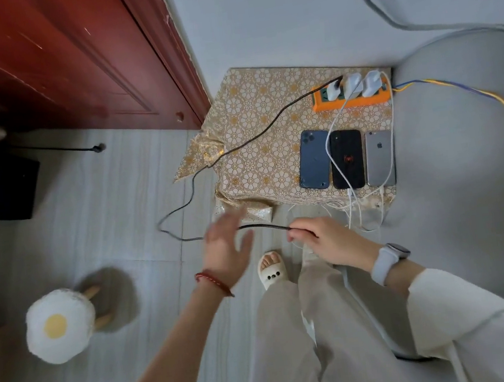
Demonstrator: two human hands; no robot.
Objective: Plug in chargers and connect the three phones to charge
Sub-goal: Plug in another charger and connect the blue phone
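Three phones lie face down in a row on a small cloth-covered table (pixel 253 133): a dark blue phone (pixel 315 159), a black phone (pixel 347 160) and a grey phone (pixel 379 158). Behind them an orange power strip (pixel 351 103) carries three white chargers (pixel 353 84). Two white cables (pixel 350 204) run from the chargers over the phones and hang off the front edge. A black cable (pixel 239 146) leaves the left charger and loops down to the floor. My right hand (pixel 323 239) is shut on its free end. My left hand (pixel 227 247), blurred, is open beside the cable.
A red-brown door (pixel 69 60) stands at the left of the table. A fried-egg cushion stool (pixel 59 325) sits on the tiled floor at lower left. A grey seat (pixel 463 165) is at right, with a blue-yellow cord (pixel 470 91) from the strip. My sandalled foot (pixel 271 269) is below the hands.
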